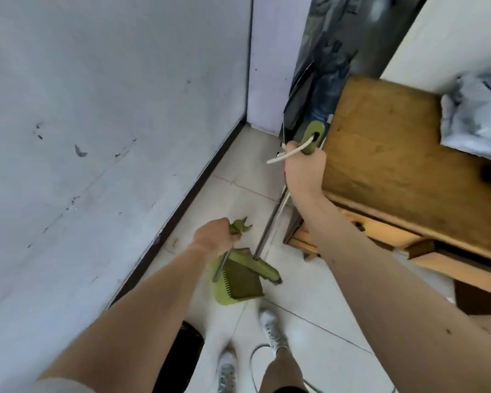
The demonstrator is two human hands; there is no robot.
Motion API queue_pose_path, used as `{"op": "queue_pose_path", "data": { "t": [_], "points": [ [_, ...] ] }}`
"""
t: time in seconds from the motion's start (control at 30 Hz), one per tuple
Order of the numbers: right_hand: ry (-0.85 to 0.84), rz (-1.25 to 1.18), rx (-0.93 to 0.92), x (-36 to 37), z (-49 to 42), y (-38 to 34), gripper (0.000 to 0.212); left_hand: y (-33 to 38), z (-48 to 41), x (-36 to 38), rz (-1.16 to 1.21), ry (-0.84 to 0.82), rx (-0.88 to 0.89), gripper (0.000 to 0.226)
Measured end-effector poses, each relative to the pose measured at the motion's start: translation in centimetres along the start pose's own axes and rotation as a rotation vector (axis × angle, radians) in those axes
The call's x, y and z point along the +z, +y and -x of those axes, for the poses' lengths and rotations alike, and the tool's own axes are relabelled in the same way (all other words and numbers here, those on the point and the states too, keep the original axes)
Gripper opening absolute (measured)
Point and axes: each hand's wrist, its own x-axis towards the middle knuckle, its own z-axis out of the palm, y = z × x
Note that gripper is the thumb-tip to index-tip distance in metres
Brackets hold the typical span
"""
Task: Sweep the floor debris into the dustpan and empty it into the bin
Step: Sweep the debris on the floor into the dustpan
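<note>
Narrow tiled floor (247,177) btwn wall (97,109) & wooden cabinet (380,143), left hand (214,236) clenched on dustpan (238,282), right hand (305,168) on broom (272,222)

The left hand (214,238) is closed around the green top of a metal-handled green plastic dustpan (238,282), whose comb-toothed pan hangs just above the pale tiled floor (304,304) beside a scuffed white wall (111,123). The right hand (305,173) grips the green handle end of a long metal-shafted broom (272,219), a cream cord loop (291,150) trailing from it, with the green broom head (268,272) touching the dustpan's far edge. A worn wooden cabinet (391,154) stands to the right, carrying a crumpled grey bag (476,120), and two white sneakers (272,329) show below.
</note>
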Motion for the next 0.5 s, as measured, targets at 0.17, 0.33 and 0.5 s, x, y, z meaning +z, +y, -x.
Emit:
{"op": "queue_pose_path", "data": {
  "t": [0.17,0.33,0.5],
  "points": [
    [0.156,0.018,0.089,-6.7,1.4,1.1,0.035,4.8,1.1,-0.2,-0.120,-0.029,0.177,0.037],
    [0.244,0.073,0.149,-15.0,1.5,2.4,0.040,10.8,1.5,1.6,-0.177,-0.126,0.317,0.038],
    [0.363,0.053,0.216,-24.5,1.2,4.2,0.042,18.5,1.9,5.0,-0.171,-0.361,0.386,0.032]
  ]
}}
